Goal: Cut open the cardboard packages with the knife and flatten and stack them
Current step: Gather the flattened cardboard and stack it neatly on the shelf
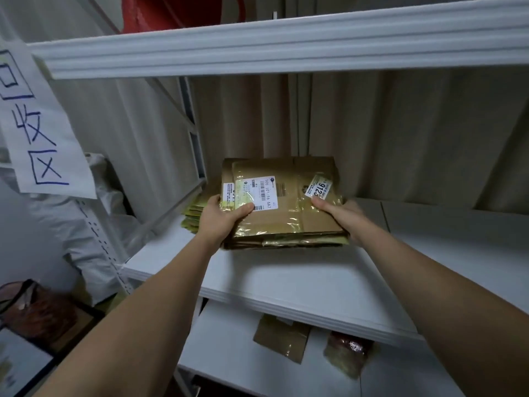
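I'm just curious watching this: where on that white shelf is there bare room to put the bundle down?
Bare shelf lies in front of the flattened cardboard bundle and to its right, toward the curtain. The left end is crowded by another cardboard stack.

Under the stack of flattened brown cardboard packages, the fingers of both hands are hidden, only the thumbs lying on top, and the small print on its white shipping labels is too fine to read. Left of that stack, a second pile of yellowish flattened pieces is mostly covered by the left hand. Above the stack, a red rounded object is cut off by the top edge.
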